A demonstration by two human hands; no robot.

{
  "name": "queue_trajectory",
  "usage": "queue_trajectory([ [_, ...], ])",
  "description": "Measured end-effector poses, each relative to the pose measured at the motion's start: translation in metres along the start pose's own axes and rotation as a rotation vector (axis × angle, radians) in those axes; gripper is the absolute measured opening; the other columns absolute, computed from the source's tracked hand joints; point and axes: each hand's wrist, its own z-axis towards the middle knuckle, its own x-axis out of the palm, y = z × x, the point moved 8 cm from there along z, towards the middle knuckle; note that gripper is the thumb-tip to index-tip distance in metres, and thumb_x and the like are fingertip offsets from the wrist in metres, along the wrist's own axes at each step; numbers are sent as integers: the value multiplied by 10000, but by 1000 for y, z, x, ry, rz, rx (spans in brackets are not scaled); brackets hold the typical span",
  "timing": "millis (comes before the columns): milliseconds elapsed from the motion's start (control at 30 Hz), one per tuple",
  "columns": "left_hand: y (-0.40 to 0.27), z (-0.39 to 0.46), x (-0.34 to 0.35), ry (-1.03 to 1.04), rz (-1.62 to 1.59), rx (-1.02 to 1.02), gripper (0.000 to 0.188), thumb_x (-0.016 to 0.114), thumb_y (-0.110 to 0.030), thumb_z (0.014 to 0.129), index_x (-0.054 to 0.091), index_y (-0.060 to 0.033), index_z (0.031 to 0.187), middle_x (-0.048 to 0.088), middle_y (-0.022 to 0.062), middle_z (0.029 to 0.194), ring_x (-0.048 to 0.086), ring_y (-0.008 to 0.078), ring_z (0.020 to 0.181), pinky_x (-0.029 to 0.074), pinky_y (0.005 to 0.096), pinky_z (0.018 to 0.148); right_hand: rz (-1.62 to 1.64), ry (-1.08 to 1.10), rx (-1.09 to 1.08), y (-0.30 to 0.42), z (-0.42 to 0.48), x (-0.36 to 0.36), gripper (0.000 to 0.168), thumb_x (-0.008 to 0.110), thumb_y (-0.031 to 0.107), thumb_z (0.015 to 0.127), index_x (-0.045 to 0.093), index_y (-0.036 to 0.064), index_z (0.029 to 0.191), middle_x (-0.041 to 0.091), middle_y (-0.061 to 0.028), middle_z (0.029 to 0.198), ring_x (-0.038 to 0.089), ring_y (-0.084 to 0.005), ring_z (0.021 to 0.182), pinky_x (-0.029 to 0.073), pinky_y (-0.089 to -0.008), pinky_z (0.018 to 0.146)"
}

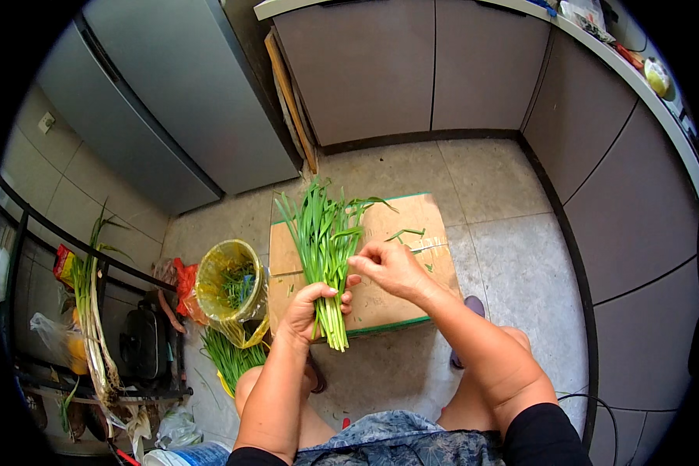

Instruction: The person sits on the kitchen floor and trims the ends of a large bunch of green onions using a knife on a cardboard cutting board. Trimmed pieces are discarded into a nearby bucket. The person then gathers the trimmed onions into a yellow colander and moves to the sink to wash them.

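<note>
My left hand is closed around the pale lower stalks of a bunch of garlic chives, whose green leaves point away from me over a cardboard box. Beside the bunch, at its right edge, is my right hand, thumb and fingertips close together; whether a leaf is pinched between them cannot be told. Loose bits of green leaf lie on the box. A bin with a yellow liner stands left of the box with green scraps inside. More chives lie near my left knee.
A black metal rack at the left holds long leeks or scallions and bags. Behind the box are a grey refrigerator and brown cabinets. A white bucket stands at the lower left; a black cable runs at the right.
</note>
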Motion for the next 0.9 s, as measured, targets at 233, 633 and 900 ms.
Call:
queue_trajectory([
  [233, 8, 4, -18, -71, 16, -22, 304, 498, -20, 709, 510, 13, 1011, 545, 123, 822, 528, 203, 726, 454, 309, 662, -91, 56, -24, -13, 5, 18, 258, 641, 260, 685, 611, 4, 686, 614, -125, 645, 611, -222, 625, 468, -330, 593],
  [633, -14, 5, -30, -146, -57, 109, 371, 515, -81, 770, 496, 43, 1119, 585, 109, 904, 575, 172, 739, 503, 295, 622, 358, 524, 331, -21, -21, 51, 121, 582, 217, 747, 543, 105, 723, 397, 66, 570, 307, -37, 481, 224, -201, 422],
  [900, -15, 0, -3, -156, -68, 145, 342, 510, -68, 782, 502, 35, 1108, 598, 130, 886, 589, 214, 792, 501, 335, 735, 317, 600, 356, -36, -30, 66, 160, 592, 237, 691, 522, 104, 637, 456, 24, 582, 401, -63, 512, 292, -202, 427],
])
